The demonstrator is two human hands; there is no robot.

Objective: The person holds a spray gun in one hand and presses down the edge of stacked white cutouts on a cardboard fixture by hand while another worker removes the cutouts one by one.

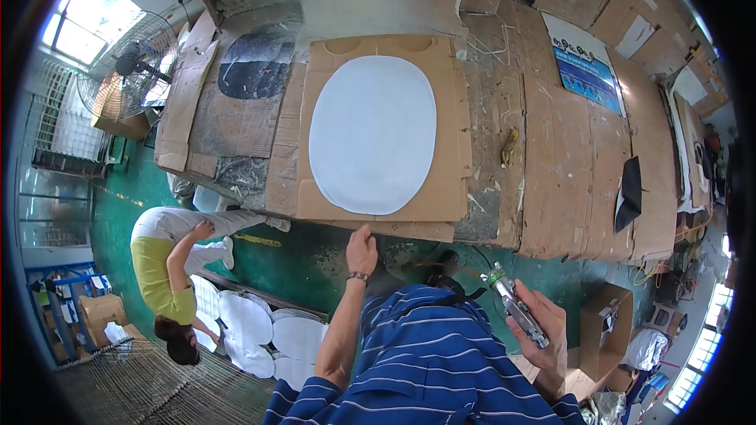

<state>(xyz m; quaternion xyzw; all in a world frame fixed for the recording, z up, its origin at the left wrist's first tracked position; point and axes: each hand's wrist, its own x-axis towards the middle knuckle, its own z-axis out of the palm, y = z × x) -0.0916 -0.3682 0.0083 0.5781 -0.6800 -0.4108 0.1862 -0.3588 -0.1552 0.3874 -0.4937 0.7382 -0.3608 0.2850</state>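
Observation:
A white oval sheet (373, 135) lies flat on a square of brown cardboard (452, 149) on the worktable in front of me. My left hand (361, 252) is closed just off the table's front edge, close below the cardboard; whether anything is in its fingers is hidden. To the right, away from the table, my right hand (545, 329) grips a silver metal hand tool with a green end (516, 305). The tool's green end points up and left, toward the table. Its exact kind does not show.
Worn cardboard (555, 165) covers the table, with a black piece (628, 193) and a blue printed sheet (587, 71) at right. A co-worker (164, 267) bends over white ovals (244, 323) at left. A fan (130, 63) stands behind; an open box (606, 330) is at right.

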